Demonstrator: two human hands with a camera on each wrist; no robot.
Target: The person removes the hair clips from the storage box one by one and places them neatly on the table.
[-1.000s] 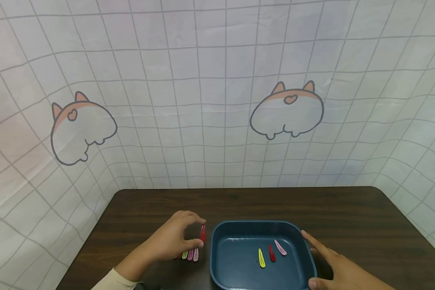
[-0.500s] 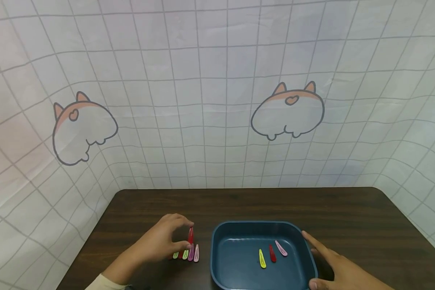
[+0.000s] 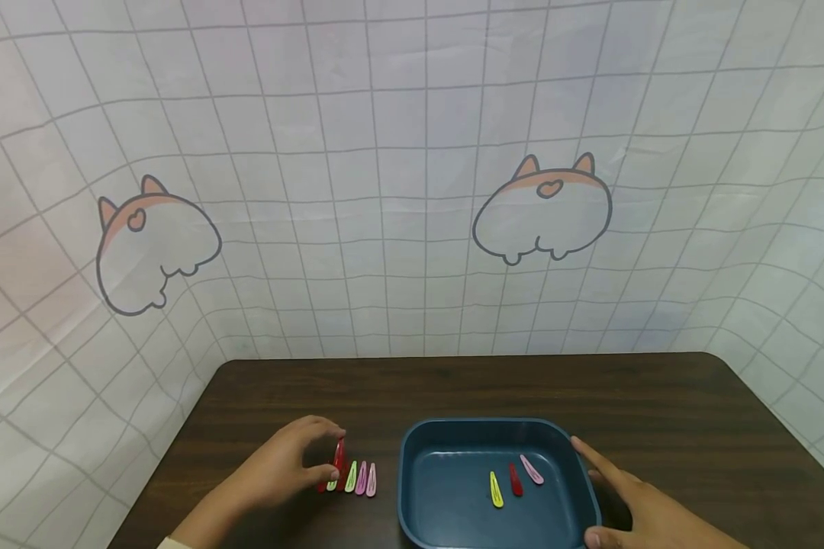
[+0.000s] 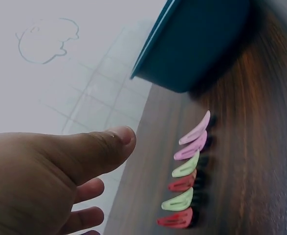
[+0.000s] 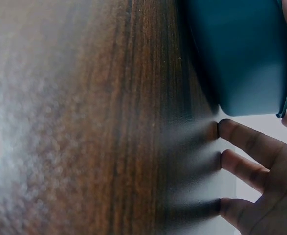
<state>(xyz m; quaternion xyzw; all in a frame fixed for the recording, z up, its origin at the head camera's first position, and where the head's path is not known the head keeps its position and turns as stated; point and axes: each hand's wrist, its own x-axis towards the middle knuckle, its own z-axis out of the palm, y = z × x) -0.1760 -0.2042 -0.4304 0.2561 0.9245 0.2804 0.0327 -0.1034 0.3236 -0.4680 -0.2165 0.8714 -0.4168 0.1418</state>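
My left hand [image 3: 281,465] pinches a red hair clip [image 3: 339,453] upright between thumb and index finger, above a row of hair clips on the table. In the left wrist view my thumb [image 4: 106,144] hides the held clip. The row has two pink clips, one being the pink clip [image 4: 198,129] at its end, then green, red, green and a red clip [image 4: 176,219]. My right hand [image 3: 642,499] rests its index finger and thumb on the right rim of the blue tray [image 3: 446,526]; its other fingers [image 5: 246,169] extend below the rim.
Inside the tray lie a yellow clip [image 3: 497,489], a red clip [image 3: 516,479] and a pink clip [image 3: 532,470]. The dark wooden table [image 3: 302,377] ends at a white grid-patterned curtain [image 3: 384,229] behind and at the sides.
My left hand has moved left along the row, carrying the red hair clip with it from the pink end towards the red end. The right hand and the tray have stayed put.
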